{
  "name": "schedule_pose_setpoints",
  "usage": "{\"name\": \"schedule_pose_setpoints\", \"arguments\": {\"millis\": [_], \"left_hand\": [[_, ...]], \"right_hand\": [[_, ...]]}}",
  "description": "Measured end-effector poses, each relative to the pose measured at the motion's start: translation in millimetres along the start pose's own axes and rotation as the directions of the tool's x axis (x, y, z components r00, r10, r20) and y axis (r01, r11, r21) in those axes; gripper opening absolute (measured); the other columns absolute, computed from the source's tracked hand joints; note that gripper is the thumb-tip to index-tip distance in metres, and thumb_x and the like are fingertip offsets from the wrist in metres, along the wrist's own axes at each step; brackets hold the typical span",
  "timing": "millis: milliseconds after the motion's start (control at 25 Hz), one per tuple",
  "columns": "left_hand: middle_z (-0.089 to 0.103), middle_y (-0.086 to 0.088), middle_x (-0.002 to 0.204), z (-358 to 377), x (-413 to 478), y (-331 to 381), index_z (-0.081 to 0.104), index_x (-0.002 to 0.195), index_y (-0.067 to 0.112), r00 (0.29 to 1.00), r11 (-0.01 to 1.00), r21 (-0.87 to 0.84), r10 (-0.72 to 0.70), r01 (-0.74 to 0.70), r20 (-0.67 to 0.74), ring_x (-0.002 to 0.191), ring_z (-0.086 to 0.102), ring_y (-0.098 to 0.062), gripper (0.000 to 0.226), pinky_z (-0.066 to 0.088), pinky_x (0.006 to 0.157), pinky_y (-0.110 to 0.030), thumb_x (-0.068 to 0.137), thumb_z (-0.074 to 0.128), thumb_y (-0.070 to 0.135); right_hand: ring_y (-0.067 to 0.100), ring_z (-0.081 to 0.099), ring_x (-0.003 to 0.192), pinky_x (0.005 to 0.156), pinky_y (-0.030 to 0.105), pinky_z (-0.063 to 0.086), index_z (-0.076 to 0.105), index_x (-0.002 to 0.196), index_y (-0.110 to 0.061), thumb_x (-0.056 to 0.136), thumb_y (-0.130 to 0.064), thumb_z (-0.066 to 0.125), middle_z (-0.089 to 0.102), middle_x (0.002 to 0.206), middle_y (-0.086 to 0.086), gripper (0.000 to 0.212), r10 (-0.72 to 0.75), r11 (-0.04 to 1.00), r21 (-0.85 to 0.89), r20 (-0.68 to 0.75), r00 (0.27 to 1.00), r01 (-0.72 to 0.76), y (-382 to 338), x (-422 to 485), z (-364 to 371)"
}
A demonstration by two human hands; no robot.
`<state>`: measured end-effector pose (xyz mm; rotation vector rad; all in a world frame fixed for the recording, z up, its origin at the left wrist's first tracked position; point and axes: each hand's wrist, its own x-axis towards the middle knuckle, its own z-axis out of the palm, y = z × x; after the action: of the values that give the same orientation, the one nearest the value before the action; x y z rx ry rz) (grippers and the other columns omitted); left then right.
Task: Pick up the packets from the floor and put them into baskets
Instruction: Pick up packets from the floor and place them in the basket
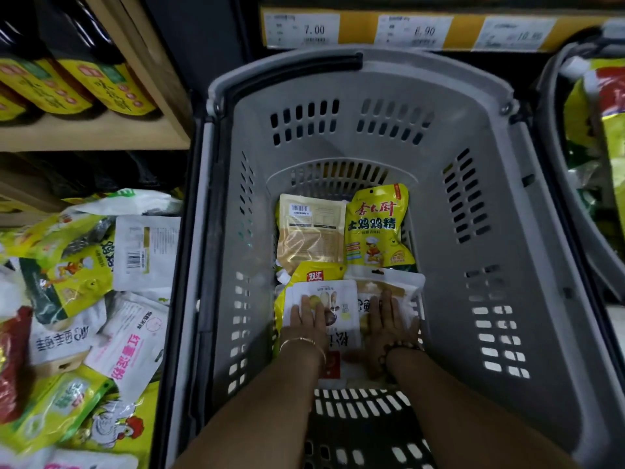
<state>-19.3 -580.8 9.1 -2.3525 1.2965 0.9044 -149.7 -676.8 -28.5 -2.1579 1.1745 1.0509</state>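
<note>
A grey basket [490,204] fills the middle of the view, with several packets lying on its bottom. My left hand [307,316] presses flat on a white packet [333,292] at the near left. My right hand [389,316] lies flat on another white packet [409,282] beside it. Farther in lie a beige packet [309,235] with a barcode and a yellow chicken-seasoning packet [373,228]. A yellow packet [313,270] with a red label peeks out under the white ones. More packets [84,299] are heaped on the floor at the left.
A second grey basket [554,106] with yellow packets stands at the right edge. A wooden shelf [94,133] with dark yellow-labelled bottles is at the upper left. Price tags [304,30] run along a shelf edge behind the basket.
</note>
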Motion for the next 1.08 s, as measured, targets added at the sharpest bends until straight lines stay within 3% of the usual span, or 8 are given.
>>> {"name": "schedule_pose_setpoints", "arguments": {"millis": [40,80,160,320,520,760,920,1080], "left_hand": [[-0.008,-0.026,0.153,-6,4,-4,0.001,0.149,0.007,0.994,0.998,-0.070,0.008,-0.001,0.107,0.142,0.014,-0.037,0.055,0.024,0.112,-0.044,0.101,0.025,0.018],[-0.009,-0.019,0.156,-20,3,-3,-0.008,0.149,0.013,0.974,0.986,-0.156,-0.017,0.053,0.226,0.143,0.008,-0.036,0.062,0.019,0.114,-0.046,0.101,0.030,0.021],[0.013,-0.018,0.155,-55,2,6,-0.008,0.149,0.014,0.955,0.969,-0.233,-0.012,0.085,0.298,0.138,0.026,-0.037,0.068,0.028,0.110,-0.045,0.099,0.037,0.023],[0.045,-0.017,0.138,-113,-27,23,0.021,0.146,0.002,0.996,0.955,-0.294,0.066,-0.044,0.066,0.122,0.049,-0.033,0.060,0.044,0.092,-0.038,0.094,0.048,0.015],[0.059,-0.017,0.118,-139,-82,18,0.049,0.122,0.006,0.966,0.948,-0.273,0.098,-0.164,-0.239,0.108,0.057,-0.033,0.037,0.046,0.084,-0.036,0.087,0.055,0.016],[0.056,-0.013,0.126,-141,-198,-54,0.047,0.131,0.017,0.798,0.828,-0.428,0.039,-0.363,-0.601,0.113,0.053,-0.030,0.041,0.041,0.088,-0.031,0.091,0.051,0.026],[0.052,-0.007,0.133,-115,-274,-128,0.045,0.135,0.019,0.712,0.784,-0.502,-0.112,-0.365,-0.693,0.118,0.052,-0.024,0.046,0.038,0.091,-0.027,0.090,0.055,0.024],[0.056,-0.004,0.129,-89,-343,-196,0.050,0.130,0.018,0.597,0.754,-0.549,-0.265,-0.361,-0.757,0.117,0.053,-0.020,0.043,0.040,0.089,-0.026,0.088,0.059,0.021]], "right_hand": [[0.025,-0.029,0.138,0.108,0.059,-0.009,-0.031,0.140,-0.020,0.063,-0.081,0.052,-0.044,0.143,0.003,0.129,0.005,1.000,-0.011,0.027,1.000,-0.005,-3,-3,-7],[0.026,-0.027,0.139,0.110,0.058,-0.008,-0.030,0.141,-0.020,0.066,-0.079,0.053,-0.040,0.145,0.004,0.126,0.012,1.000,-0.018,0.065,0.998,-0.010,-5,-7,-15],[0.029,-0.019,0.142,0.115,0.054,-0.001,-0.026,0.143,-0.022,0.074,-0.072,0.054,-0.031,0.151,0.007,0.117,0.002,1.000,0.020,0.120,0.993,-0.004,-8,-12,-36],[0.029,0.021,0.141,0.112,0.038,0.025,0.009,0.147,-0.003,0.093,-0.046,0.045,0.017,0.155,0.014,0.078,-0.007,0.994,0.111,-0.011,1.000,0.008,-10,-51,-85],[0.029,0.035,0.134,0.106,0.037,0.036,0.016,0.149,-0.014,0.082,-0.050,0.063,0.026,0.152,0.011,0.089,-0.117,0.920,0.337,-0.256,0.959,0.202,-24,-104,-112],[0.027,0.041,0.128,0.100,0.034,0.038,0.027,0.145,-0.017,0.084,-0.048,0.059,0.034,0.147,0.011,0.075,-0.208,0.918,0.161,-0.586,0.783,0.364,-59,-195,-106],[0.025,0.049,0.120,0.089,0.030,0.041,0.038,0.140,-0.017,0.085,-0.042,0.061,0.048,0.137,0.009,0.065,-0.298,0.832,0.129,-0.717,0.630,0.540,-120,-255,-94],[0.024,0.048,0.122,0.095,0.029,0.037,0.046,0.134,-0.017,0.083,-0.035,0.065,0.050,0.134,0.008,0.058,-0.429,0.701,0.021,-0.787,0.444,0.713,-196,-303,-66]]}}
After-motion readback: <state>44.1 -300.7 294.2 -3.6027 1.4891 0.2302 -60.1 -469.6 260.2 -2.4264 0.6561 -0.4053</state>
